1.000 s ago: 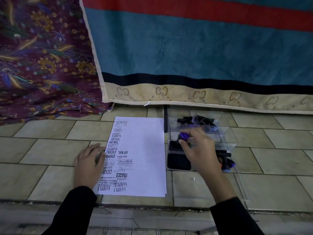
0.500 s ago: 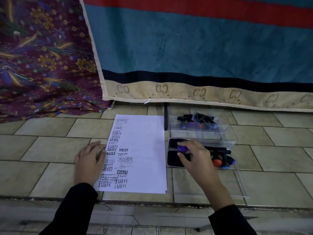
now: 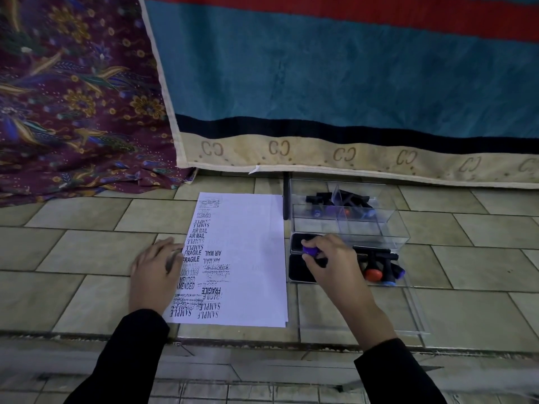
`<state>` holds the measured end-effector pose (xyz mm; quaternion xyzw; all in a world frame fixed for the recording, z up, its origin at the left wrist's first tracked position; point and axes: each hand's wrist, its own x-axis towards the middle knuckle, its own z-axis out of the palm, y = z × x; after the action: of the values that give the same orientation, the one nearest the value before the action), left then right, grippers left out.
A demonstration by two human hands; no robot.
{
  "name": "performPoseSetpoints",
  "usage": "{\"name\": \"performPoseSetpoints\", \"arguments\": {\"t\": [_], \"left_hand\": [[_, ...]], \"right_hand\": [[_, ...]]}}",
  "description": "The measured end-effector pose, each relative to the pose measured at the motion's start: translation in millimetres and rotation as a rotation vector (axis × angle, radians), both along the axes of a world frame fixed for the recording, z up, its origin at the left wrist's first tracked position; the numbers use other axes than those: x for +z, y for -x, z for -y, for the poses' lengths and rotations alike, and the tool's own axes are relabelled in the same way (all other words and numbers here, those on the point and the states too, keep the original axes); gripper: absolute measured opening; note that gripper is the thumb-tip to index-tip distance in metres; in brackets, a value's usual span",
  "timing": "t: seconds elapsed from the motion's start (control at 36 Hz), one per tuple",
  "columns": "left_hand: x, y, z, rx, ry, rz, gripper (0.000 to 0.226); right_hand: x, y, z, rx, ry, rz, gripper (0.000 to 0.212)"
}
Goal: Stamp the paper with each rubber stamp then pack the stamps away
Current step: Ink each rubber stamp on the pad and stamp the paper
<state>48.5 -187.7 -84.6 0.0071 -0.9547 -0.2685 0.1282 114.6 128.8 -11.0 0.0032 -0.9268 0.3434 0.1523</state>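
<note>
A white paper (image 3: 250,258) lies on the tiled floor, its left column covered with black stamp prints. My left hand (image 3: 156,275) rests flat on its left edge. My right hand (image 3: 332,266) grips a purple-topped rubber stamp (image 3: 309,251) and holds it down on the black ink pad (image 3: 298,268) just right of the paper. Other stamps with an orange and blue tops (image 3: 382,269) lie beside the pad. A clear plastic box (image 3: 350,220) behind holds several more stamps (image 3: 341,204).
A clear lid (image 3: 364,310) lies flat on the tiles in front of the pad. A black pen (image 3: 286,199) lies between paper and box. A blue striped blanket (image 3: 350,83) and a purple patterned cloth (image 3: 73,97) hang behind. A floor ledge (image 3: 262,342) runs near me.
My right hand carried the purple stamp from above the clear box down and toward me onto the ink pad. My left hand stayed on the paper.
</note>
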Motion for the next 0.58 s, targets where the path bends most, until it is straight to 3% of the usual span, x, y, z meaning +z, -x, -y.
{"name": "performPoseSetpoints", "arguments": {"t": [0.36, 0.58], "left_hand": [[0.1, 0.3, -0.3, 0.001, -0.002, 0.000, 0.020], [-2.1, 1.9, 0.2, 0.007, -0.014, -0.008, 0.020]], "right_hand": [[9.3, 7.4, 13.1, 0.026, 0.000, -0.039, 0.024], [18.0, 52.0, 84.7, 0.289, 0.109, -0.037, 0.024]]}}
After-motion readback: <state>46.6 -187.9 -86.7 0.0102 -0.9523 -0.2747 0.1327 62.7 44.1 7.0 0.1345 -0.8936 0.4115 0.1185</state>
